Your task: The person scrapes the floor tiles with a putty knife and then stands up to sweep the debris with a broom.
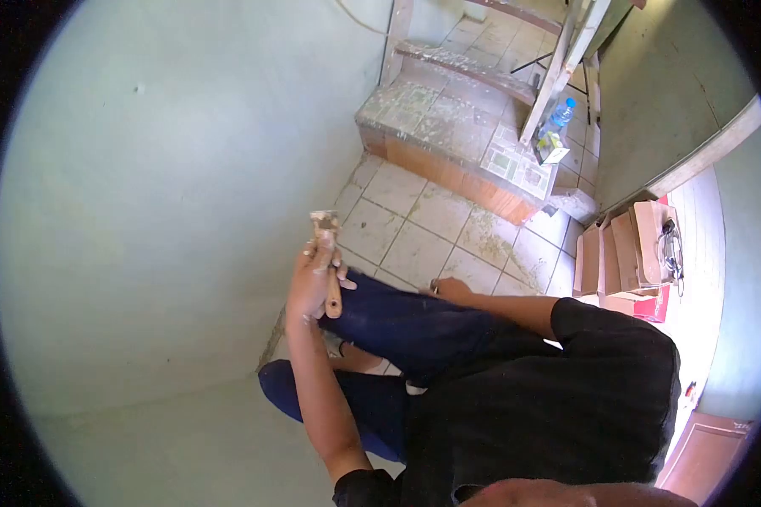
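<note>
My left hand [311,283], smeared with white, is closed around a putty knife [334,297] close to the pale green wall [169,211]. The tool has a wooden handle with a hole at its end, and its flat, whitish-and-brown end points away from me. Beyond my bent knee in dark blue trousers [397,317], my right hand [455,291] is low over the tiled floor. Its fingers are curled, with a small dark item at their tips that I cannot make out.
A tiled step [448,110] spattered with white stands ahead. On it are a wooden ladder-like frame [558,76], a water bottle [560,115] and a small box [551,149]. Cardboard boxes [626,249] with a dark cable [671,249] sit at the right. Whitish residue marks the floor tiles [431,211].
</note>
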### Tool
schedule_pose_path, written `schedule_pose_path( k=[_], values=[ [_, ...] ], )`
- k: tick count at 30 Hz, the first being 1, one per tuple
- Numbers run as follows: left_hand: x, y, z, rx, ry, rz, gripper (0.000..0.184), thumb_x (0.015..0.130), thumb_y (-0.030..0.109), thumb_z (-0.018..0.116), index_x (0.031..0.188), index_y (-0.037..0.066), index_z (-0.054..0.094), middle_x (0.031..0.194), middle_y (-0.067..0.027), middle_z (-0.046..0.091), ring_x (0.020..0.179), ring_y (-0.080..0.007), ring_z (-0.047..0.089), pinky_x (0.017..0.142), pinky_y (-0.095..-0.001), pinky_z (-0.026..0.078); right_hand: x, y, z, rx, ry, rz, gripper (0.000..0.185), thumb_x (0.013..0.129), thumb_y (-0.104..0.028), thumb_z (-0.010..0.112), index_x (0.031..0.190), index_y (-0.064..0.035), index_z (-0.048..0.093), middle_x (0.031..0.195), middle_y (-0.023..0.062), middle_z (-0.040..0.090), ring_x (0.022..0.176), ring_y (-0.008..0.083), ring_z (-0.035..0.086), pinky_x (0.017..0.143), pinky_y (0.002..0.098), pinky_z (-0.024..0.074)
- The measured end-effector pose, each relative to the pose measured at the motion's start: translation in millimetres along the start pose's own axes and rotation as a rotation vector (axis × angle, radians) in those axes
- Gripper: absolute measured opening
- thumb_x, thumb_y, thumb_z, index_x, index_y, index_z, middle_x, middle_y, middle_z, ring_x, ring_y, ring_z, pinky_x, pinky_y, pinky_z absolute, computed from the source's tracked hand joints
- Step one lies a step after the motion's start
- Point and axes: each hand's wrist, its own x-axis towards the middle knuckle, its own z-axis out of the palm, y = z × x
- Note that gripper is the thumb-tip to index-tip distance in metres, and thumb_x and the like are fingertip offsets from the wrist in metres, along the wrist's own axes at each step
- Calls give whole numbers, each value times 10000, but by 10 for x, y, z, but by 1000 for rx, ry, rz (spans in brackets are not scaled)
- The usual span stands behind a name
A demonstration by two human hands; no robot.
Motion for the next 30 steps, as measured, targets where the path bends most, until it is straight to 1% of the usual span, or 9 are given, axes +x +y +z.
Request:
schedule_pose_path(
  k=[5, 6, 9, 11, 14, 18, 20, 26, 30],
  values=[
    [436, -174, 603, 332, -164, -183, 353, 956, 391, 580, 1007, 49, 515, 741, -8, 455, 577, -114, 498, 496, -304, 516, -170, -238, -59, -75, 22, -51, 712, 911, -666, 392, 958, -16, 678, 866, 248, 677, 865, 406, 660, 793, 504, 514],
    [498, -228, 729, 374, -155, -164, 346, 962, 385, 569, 963, 43, 518, 710, -13, 473, 551, -125, 498, 474, -305, 472, -131, -227, -32, -92, 20, -42, 687, 928, -634, 389, 949, -10, 676, 870, 248, 674, 866, 404, 660, 789, 505, 517],
    [636, -318, 1013, 623, -226, -152, 350, 967, 373, 556, 961, 24, 530, 653, -19, 491, 522, -133, 494, 470, -312, 438, -94, -234, 19, -109, 16, -26, 638, 954, -573, 390, 944, 2, 667, 871, 249, 669, 868, 401, 660, 786, 506, 521],
    [703, -438, 1115, 649, -272, -137, 356, 972, 364, 543, 966, 8, 539, 631, -28, 502, 512, -137, 501, 470, -316, 431, -111, -206, -12, -116, 12, -22, 614, 963, -545, 394, 948, 7, 662, 869, 250, 666, 870, 401, 659, 785, 507, 522],
    [756, -504, 1206, 748, -334, -130, 359, 980, 342, 525, 966, -15, 560, 610, -46, 523, 503, -144, 518, 472, -322, 430, -95, -169, 26, -211, 72, -183, 577, 966, -517, 404, 947, 6, 646, 828, 248, 658, 829, 403, 655, 738, 500, 521],
    [931, -377, 1155, 799, -446, -164, 374, 986, 326, 513, 911, -33, 588, 618, -71, 548, 507, -154, 539, 474, -324, 440, -60, -62, 38, -184, -5, -157, 480, 942, -451, 460, 971, 0, 623, 838, 232, 659, 831, 401, 649, 711, 504, 508],
    [1096, -247, 1068, 792, -458, -187, 387, 986, 334, 510, 890, -33, 591, 622, -72, 556, 507, -153, 541, 474, -323, 442, 22, 141, 159, -99, 40, -301, 373, 880, -374, 535, 1005, -28, 593, 836, 195, 651, 830, 391, 642, 694, 504, 497],
    [2185, 202, 633, 838, -615, -193, 429, 985, 378, 497, 853, -18, 596, 630, -68, 568, 493, -141, 522, 465, -310, 434, -95, 72, 78, -20, 210, -376, 202, 836, -257, 577, 941, -84, 567, 837, 123, 616, 816, 351, 621, 658, 469, 498],
    [2738, 773, 386, 932, -617, -272, 442, 984, 407, 489, 867, -5, 601, 617, -57, 552, 455, -120, 469, 416, -283, 389, -111, 66, 110, -157, 111, -207, 228, 832, -264, 592, 961, -78, 577, 875, 109, 606, 820, 338, 604, 662, 455, 499]
  ],
)
